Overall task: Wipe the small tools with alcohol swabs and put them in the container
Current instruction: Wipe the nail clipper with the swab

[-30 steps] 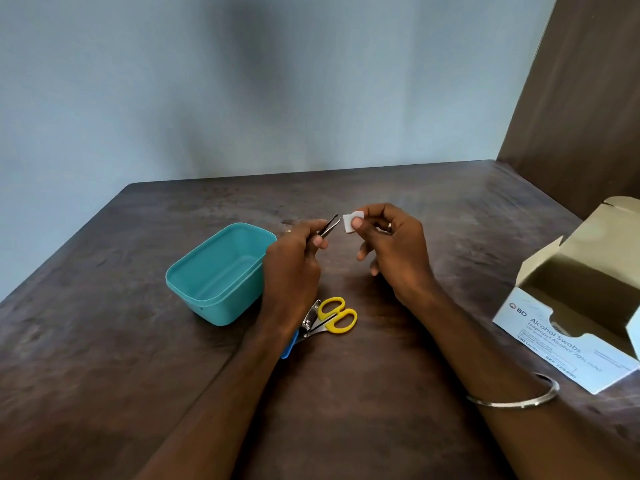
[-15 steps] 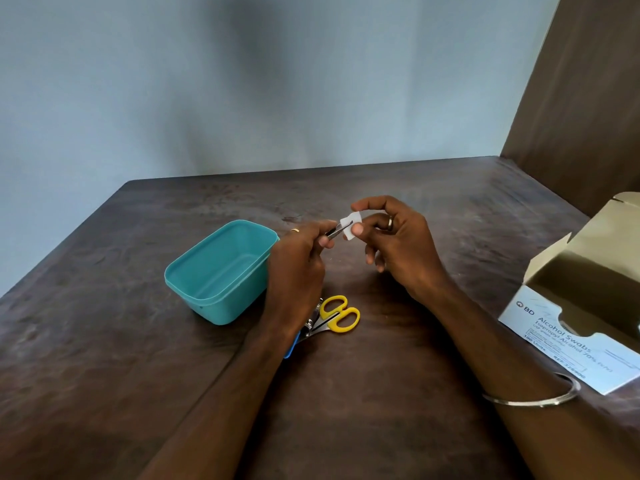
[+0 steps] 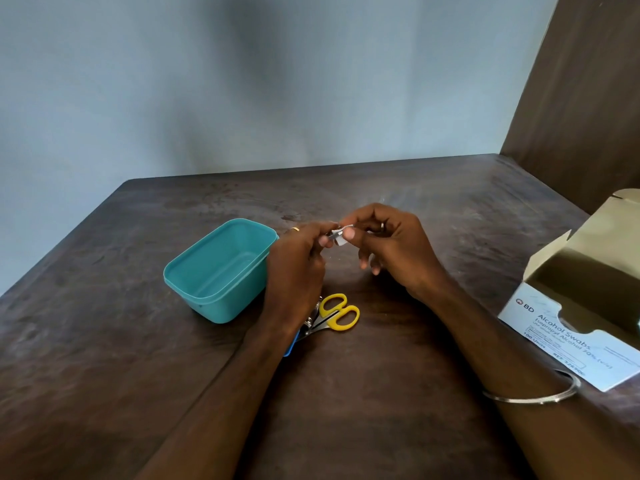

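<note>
Swab (image 3: 338,236) now wraps the tool (image 3: 333,235) tip, hands closer. Left hand (image 3: 299,268) grips the tool steady; right hand (image 3: 388,249) pinches the swab to wipe.

container (image 3: 221,271) left of hands (image 3: 346,258), scissors (image 3: 337,313) below them, swab box (image 3: 581,323) far right
</note>
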